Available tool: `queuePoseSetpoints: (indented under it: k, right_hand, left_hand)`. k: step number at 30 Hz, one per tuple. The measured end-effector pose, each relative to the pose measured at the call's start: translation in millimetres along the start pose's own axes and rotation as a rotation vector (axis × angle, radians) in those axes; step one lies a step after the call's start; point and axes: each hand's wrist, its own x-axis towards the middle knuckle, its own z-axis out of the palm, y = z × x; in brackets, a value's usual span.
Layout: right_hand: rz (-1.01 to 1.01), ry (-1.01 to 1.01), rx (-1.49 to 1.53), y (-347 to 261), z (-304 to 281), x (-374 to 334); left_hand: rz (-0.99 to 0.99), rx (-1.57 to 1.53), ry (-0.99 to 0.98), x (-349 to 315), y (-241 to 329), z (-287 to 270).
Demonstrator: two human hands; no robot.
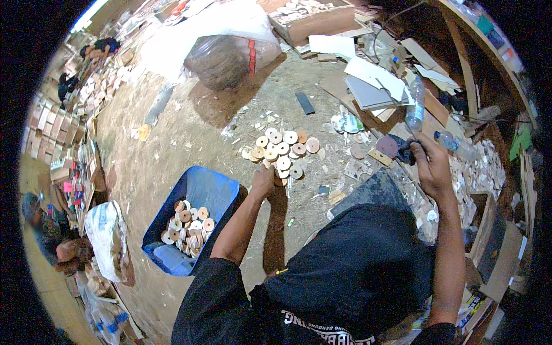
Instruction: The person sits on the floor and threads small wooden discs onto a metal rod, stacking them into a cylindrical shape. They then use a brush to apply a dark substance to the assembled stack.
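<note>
A loose pile of round wooden discs with center holes (283, 148) lies on the dirt floor in front of me. My left hand (265, 180) reaches down to the pile's near edge, its fingers drawn together against the discs; what is between the fingertips is hidden. Off to the right, my right hand (432, 168) is raised and closed on something small and dark that I cannot make out. Beside its fingers is a dark piece with a round, pinkish-brown face (386, 146). A blue plastic container (214, 179), cut open, stands left of my left forearm with many similar discs inside.
A wrapped bundle (221, 60) sits beyond the pile. White and grey boards (374, 80), plastic bottles (415, 106) and wood scraps crowd the right. A white sack (108, 241) stands at left, near another person (49, 236). More people work at the far left.
</note>
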Motion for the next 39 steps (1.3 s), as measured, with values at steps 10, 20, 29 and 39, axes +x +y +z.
queuePoseSetpoints:
  k: [10, 20, 29, 39]
  right_hand:
    - [-0.04, -0.046, 0.011, -2, 1, 1]
    - [0.005, -0.091, -0.011, 5, 8, 1]
    - [-0.41, 0.282, -0.128, 24, 42, 3]
    - [-0.359, -0.283, -0.08, 21, 72, 8]
  left_hand:
    - [0.074, -0.144, 0.132, -14, -2, -10]
    - [0.024, -0.157, -0.01, 3, -8, 1]
    - [0.074, -0.203, 0.001, 8, -31, 11]
    - [0.142, -1.631, -0.063, -24, 8, -120]
